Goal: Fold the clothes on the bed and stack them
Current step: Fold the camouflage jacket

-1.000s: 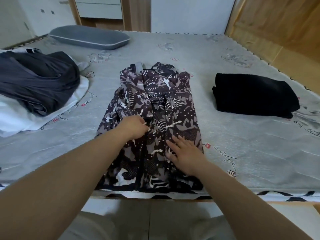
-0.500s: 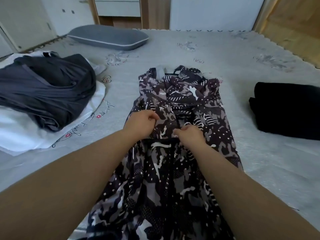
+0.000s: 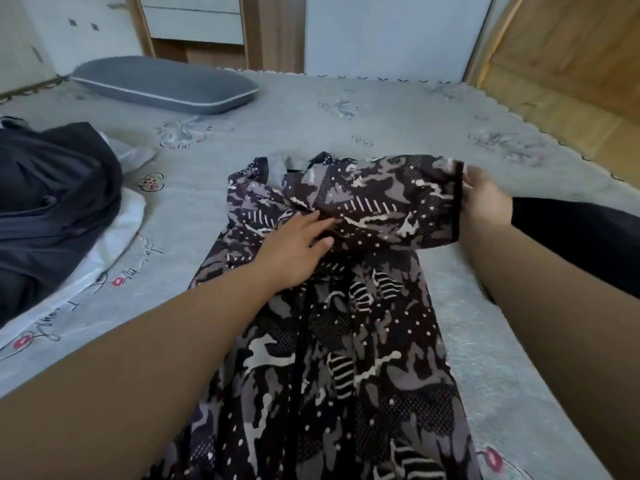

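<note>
The dark camouflage-print mesh jacket (image 3: 332,323) lies in the middle of the grey bed (image 3: 398,126). The left hand (image 3: 294,247) presses it flat (fingers straight). The right hand (image 3: 485,199) pinches its sleeve cuff.

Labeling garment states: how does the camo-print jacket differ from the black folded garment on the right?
The camo-print patterned jacket lies spread lengthwise mid-bed, unfinished; the plain black folded garment sits compact.

The jacket is handled: left hand rests on it, right hand grips a sleeve end. The black garment is untouched.

Both lie on the grey bedspread.
</note>
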